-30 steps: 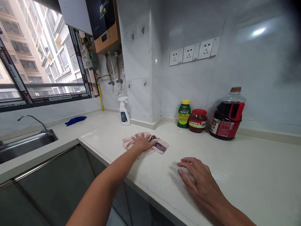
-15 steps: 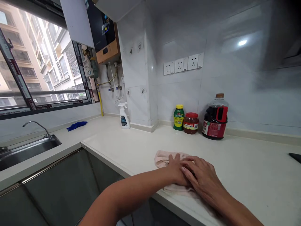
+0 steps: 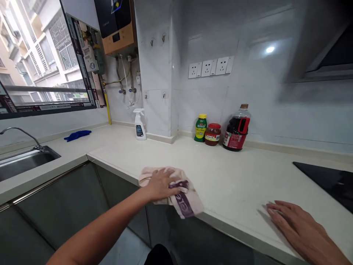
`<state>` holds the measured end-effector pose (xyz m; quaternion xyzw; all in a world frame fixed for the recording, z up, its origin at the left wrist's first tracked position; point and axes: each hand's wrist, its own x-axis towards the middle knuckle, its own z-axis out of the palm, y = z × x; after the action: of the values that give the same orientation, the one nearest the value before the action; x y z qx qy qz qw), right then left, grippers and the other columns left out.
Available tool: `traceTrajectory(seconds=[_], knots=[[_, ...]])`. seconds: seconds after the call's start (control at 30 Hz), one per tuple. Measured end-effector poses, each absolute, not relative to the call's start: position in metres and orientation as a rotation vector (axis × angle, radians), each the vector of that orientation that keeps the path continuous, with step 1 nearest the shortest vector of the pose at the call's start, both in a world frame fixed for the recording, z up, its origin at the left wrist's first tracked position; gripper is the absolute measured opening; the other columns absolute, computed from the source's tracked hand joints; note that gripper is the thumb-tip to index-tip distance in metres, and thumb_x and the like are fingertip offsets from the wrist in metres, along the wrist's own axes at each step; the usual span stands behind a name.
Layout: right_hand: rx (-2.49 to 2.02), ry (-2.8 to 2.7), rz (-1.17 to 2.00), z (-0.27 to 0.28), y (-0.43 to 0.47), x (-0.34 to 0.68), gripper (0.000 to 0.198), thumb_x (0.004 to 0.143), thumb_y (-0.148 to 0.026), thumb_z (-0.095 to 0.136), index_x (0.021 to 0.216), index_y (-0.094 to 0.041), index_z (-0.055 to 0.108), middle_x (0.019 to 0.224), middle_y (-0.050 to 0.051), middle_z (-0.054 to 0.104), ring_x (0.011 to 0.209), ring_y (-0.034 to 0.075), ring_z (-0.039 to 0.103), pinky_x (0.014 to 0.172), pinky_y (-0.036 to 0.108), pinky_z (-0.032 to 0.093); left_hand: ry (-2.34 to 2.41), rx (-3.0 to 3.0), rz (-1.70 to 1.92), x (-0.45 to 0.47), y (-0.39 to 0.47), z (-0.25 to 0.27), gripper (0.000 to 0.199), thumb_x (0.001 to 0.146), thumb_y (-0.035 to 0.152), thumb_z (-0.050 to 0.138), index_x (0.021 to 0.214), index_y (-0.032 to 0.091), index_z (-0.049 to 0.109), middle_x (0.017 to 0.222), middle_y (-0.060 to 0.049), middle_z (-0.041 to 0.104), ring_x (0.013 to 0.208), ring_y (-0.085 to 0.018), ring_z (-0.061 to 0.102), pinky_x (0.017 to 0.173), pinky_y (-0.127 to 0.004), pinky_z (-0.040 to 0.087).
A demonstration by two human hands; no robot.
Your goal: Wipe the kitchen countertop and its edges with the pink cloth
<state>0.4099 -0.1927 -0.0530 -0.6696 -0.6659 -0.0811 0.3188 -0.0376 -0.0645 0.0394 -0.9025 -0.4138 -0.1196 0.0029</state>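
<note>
My left hand [image 3: 162, 186] is on a pale pink towel [image 3: 190, 200] with a dark purple lettered band, at the counter's front edge. Cloth is bunched between its thumb and fingers, and a corner of the towel hangs over the edge. My right hand [image 3: 300, 224] is apart from it at the lower right, over the white countertop [image 3: 234, 184]. Its fingers are extended and slightly bent, with nothing in them. Whether its underside touches the surface is hard to tell.
Along the wall stand a white spray bottle [image 3: 139, 125], a green bottle [image 3: 200, 128], a red-lidded jar [image 3: 213, 134] and a large dark jug [image 3: 235, 130]. A black cooktop [image 3: 328, 180] lies right. Left are a sink [image 3: 30, 161] and a blue cloth [image 3: 77, 135].
The hands, one over the other before, have separated. My left hand moved left with the towel, while my right hand moved right. The view shifted right, showing more of the cooktop.
</note>
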Motion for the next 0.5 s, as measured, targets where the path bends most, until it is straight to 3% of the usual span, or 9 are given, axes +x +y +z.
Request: traceTrajectory(seconds=[0.17,0.37,0.5], knots=[[-1.758,-1.833,-0.146,-0.049,-0.187,0.395,0.059,0.092,-0.071,0.040,0.113,-0.024,0.069,0.122,0.011,0.064,0.115,0.033,0.057,0.102,0.055,0.046,-1.826,-2.481,-0.400,-0.100,-0.037,0.044,0.052,0.088,0.070,0.047,0.135,0.048,0.056,0.156,0.002,0.042,0.143,-0.035,0.033,0.115,-0.058,0.020],[-1.825,-1.828,-0.172,-0.041,-0.196,0.389,0.058,0.093,-0.071,0.037,0.114,-0.026,0.068,0.124,0.009,0.064,0.117,0.031,0.057,0.097,0.050,0.048,-2.275,-2.037,-0.562,-0.156,-0.011,0.046,0.059,0.083,0.075,0.045,0.129,0.042,0.062,0.149,-0.004,0.048,0.134,-0.041,0.040,0.111,-0.067,0.022],[-1.887,-1.829,-0.231,-0.036,-0.200,0.381,0.058,0.093,-0.069,0.032,0.115,-0.027,0.067,0.125,0.008,0.063,0.118,0.032,0.056,0.094,0.051,0.047,-2.500,-1.770,-0.945,-0.192,-0.001,0.039,0.061,0.081,0.069,0.053,0.128,0.032,0.062,0.159,-0.005,0.031,0.144,-0.042,0.025,0.115,-0.059,0.025]])
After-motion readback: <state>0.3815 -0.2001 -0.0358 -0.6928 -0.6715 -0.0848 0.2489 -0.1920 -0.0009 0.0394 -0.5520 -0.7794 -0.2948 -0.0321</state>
